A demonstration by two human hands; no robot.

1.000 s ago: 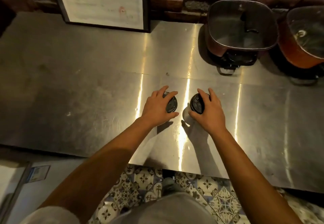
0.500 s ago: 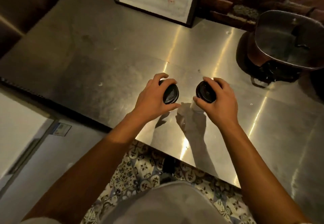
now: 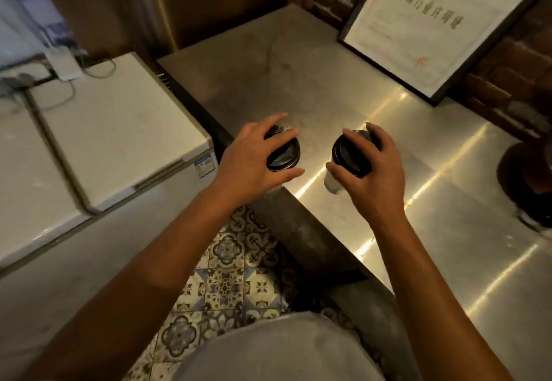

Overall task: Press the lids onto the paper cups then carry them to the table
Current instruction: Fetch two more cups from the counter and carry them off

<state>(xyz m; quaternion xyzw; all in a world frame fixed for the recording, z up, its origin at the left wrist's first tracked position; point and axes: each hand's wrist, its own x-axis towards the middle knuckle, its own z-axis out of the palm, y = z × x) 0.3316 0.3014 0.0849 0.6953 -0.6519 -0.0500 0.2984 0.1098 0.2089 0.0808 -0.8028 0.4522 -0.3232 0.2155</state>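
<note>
two lidded cups (image 3: 283,153) (image 3: 351,153) gripped over counter edge (image 3: 301,204)

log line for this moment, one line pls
phase: carry | left hand: grips left cup's lid | right hand: grips right cup's lid | both lids on | cups above steel counter edge

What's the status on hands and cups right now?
Left hand gripping left cup, right hand gripping right cup. Both lidded, lifted. No obstruction visible.
</note>
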